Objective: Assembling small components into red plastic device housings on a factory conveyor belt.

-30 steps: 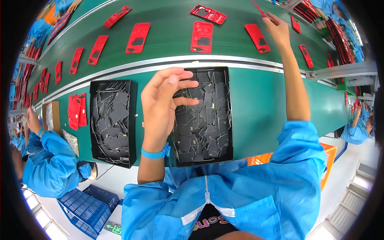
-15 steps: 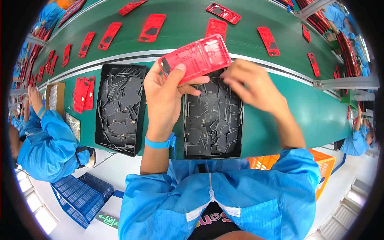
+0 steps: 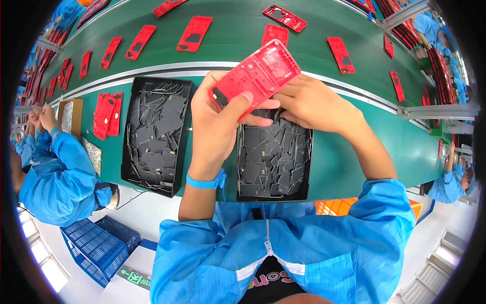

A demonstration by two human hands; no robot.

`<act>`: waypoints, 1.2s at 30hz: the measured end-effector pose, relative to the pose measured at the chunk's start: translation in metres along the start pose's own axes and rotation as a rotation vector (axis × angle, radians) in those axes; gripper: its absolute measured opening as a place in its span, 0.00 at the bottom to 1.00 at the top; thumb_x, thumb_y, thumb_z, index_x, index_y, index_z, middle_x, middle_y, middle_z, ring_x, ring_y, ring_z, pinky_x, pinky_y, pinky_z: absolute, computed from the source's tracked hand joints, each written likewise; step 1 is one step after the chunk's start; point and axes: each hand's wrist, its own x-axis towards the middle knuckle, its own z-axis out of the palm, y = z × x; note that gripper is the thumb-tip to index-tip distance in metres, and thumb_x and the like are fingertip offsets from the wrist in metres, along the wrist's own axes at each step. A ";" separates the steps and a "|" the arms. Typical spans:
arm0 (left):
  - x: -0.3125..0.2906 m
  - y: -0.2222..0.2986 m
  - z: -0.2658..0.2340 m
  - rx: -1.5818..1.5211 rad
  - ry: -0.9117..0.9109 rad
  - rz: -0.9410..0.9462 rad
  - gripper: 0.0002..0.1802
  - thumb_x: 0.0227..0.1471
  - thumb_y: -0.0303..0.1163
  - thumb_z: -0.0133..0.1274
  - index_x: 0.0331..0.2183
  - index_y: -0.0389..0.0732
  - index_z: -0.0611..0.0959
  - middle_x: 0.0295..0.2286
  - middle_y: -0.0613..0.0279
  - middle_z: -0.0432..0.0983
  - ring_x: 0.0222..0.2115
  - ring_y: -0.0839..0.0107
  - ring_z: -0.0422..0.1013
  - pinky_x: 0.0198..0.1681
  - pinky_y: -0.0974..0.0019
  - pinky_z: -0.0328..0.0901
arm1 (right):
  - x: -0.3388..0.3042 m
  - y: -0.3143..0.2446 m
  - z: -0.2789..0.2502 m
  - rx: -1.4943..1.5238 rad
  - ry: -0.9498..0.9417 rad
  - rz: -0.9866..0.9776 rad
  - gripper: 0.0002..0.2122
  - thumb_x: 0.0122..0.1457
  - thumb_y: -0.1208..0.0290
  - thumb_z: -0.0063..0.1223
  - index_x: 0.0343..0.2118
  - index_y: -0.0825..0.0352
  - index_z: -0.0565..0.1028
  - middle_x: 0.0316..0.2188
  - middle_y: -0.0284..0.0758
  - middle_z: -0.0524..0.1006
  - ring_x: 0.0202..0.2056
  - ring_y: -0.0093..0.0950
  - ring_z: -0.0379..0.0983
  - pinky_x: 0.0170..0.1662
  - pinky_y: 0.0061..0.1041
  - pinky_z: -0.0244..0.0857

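Observation:
My left hand grips a red plastic phone-like shell, tilted up to the right with its moulded inner side showing. A small black patch sits near the shell's lower left end. Behind the shell's right edge, my right hand reaches down with bent fingers at the far end of a black tray. Its fingertips are partly hidden, so whatever they pinch does not show. Many thin dark grey squares lie jumbled in that tray, below both hands.
Left of my hands stands a second black tray of grey squares. Two stacked red shells lie beyond it. Several red shells rest on the green conveyor. A co-worker in blue sits at left; an orange crate is below the table.
My left hand has shifted slightly right, and the shell now slants more steeply. My right hand has moved left and down, closer behind the shell.

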 end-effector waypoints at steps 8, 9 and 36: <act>0.001 0.000 0.002 -0.048 -0.014 -0.060 0.19 0.62 0.23 0.53 0.52 0.27 0.70 0.41 0.43 0.80 0.38 0.53 0.82 0.35 0.61 0.82 | -0.020 -0.011 -0.003 0.546 0.246 0.171 0.09 0.56 0.76 0.59 0.40 0.66 0.82 0.34 0.36 0.79 0.38 0.37 0.77 0.45 0.36 0.69; 0.001 0.000 0.003 -0.067 0.014 -0.063 0.20 0.64 0.28 0.52 0.53 0.28 0.71 0.41 0.44 0.80 0.38 0.56 0.82 0.34 0.62 0.81 | -0.021 -0.012 -0.004 0.546 0.247 0.173 0.09 0.56 0.76 0.59 0.40 0.66 0.82 0.34 0.36 0.79 0.38 0.37 0.77 0.45 0.36 0.69; -0.005 -0.016 0.003 0.037 -0.049 0.177 0.21 0.62 0.17 0.50 0.56 0.30 0.70 0.44 0.49 0.81 0.44 0.71 0.77 0.47 0.67 0.73 | 0.019 -0.065 -0.019 0.996 0.831 0.687 0.10 0.55 0.87 0.63 0.41 0.74 0.81 0.33 0.36 0.83 0.34 0.19 0.81 0.38 0.16 0.75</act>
